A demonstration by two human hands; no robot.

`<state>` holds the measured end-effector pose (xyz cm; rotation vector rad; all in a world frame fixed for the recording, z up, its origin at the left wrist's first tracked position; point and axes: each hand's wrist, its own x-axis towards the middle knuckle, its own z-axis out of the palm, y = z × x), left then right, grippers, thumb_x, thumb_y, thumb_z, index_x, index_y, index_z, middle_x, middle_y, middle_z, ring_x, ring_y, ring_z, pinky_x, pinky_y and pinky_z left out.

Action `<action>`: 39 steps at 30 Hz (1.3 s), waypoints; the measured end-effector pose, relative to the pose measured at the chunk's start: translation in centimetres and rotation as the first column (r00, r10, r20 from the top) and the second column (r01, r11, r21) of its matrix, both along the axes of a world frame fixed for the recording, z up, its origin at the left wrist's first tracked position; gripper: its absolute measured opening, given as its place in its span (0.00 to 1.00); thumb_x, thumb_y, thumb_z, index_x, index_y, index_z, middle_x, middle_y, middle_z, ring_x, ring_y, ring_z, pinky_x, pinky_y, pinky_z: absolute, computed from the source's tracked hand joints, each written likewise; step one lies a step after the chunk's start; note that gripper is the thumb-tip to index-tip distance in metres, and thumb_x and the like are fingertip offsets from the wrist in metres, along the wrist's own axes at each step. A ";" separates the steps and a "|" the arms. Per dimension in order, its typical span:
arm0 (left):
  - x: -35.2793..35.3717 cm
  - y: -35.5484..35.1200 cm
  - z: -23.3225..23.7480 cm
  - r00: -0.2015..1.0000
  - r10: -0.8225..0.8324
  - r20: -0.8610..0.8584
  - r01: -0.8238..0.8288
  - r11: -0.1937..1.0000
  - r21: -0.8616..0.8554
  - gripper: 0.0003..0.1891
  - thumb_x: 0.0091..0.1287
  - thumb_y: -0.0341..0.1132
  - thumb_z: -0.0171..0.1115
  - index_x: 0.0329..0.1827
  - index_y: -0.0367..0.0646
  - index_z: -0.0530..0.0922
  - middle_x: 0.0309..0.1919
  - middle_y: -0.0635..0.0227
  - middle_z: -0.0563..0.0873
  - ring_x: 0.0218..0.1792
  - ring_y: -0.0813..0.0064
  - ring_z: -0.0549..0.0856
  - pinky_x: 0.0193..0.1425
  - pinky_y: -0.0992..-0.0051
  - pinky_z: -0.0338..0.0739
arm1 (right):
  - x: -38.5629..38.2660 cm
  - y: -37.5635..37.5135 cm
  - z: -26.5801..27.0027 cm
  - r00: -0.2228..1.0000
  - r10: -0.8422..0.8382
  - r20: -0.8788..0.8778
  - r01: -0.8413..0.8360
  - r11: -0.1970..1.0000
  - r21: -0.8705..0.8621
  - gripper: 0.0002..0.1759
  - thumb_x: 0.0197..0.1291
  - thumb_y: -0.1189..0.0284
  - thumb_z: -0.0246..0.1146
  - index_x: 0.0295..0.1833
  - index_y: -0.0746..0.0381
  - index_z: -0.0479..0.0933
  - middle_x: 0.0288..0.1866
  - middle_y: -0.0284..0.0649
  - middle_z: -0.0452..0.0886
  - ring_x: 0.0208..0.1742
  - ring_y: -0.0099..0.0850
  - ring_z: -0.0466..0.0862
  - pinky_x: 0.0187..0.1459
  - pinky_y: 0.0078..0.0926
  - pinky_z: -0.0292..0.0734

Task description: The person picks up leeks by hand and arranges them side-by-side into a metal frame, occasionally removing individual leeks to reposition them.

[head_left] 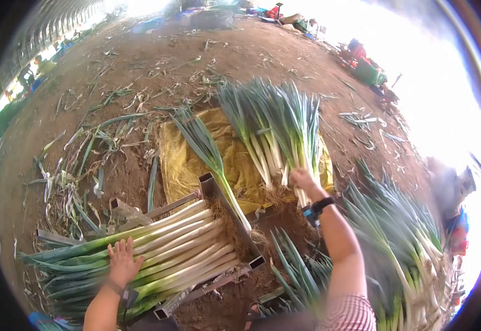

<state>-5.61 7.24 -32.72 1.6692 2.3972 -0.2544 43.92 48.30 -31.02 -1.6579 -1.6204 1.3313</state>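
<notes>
My left hand (123, 263) rests with fingers spread on a row of leeks (180, 243) lying side by side in a metal frame (230, 220). Their white stalks and roots point right, against the frame's end bar, and their green tops spread left. My right hand (302, 179) reaches forward, its fingers closed round the white stalk of a leek at the near edge of a leek pile (273, 121). That pile lies on a yellow sheet (191, 160), roots toward me. One single leek (210, 151) lies apart on the sheet, its root end beside the end bar.
More leeks (400, 237) are heaped at the right, and leek tops (298, 270) show near my right arm. Leaf scraps (86, 165) litter the soil at the left. Other people (362, 60) are at the far right, partly washed out by glare.
</notes>
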 end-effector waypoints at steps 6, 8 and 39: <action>0.4 0.1 0.5 0.985 -0.101 -0.143 0.100 0.995 -0.015 0.42 0.66 0.56 0.54 0.74 0.35 0.56 0.64 0.49 0.67 0.67 0.51 0.65 0.74 0.44 0.48 | -4.2 2.3 -20.3 0.875 -0.189 0.447 0.044 0.948 0.315 0.27 0.61 0.63 0.58 0.64 0.63 0.69 0.59 0.61 0.76 0.61 0.55 0.75 0.61 0.47 0.72; 0.4 0.2 0.7 0.973 -0.130 -0.188 0.125 0.991 -0.042 0.41 0.66 0.57 0.54 0.73 0.35 0.57 0.63 0.50 0.68 0.66 0.52 0.65 0.72 0.44 0.51 | -5.5 2.4 -21.2 0.852 -0.239 0.466 0.167 0.967 0.190 0.26 0.64 0.64 0.58 0.66 0.60 0.66 0.59 0.59 0.75 0.61 0.56 0.75 0.61 0.49 0.72; 0.5 0.3 0.6 0.993 -0.067 -0.102 0.069 0.998 0.012 0.41 0.66 0.57 0.53 0.74 0.37 0.55 0.65 0.51 0.65 0.68 0.51 0.63 0.75 0.43 0.43 | -6.3 -12.9 -18.8 0.950 -0.194 -0.243 0.158 0.975 -0.157 0.14 0.67 0.64 0.60 0.51 0.60 0.70 0.27 0.36 0.76 0.25 0.29 0.77 0.27 0.28 0.74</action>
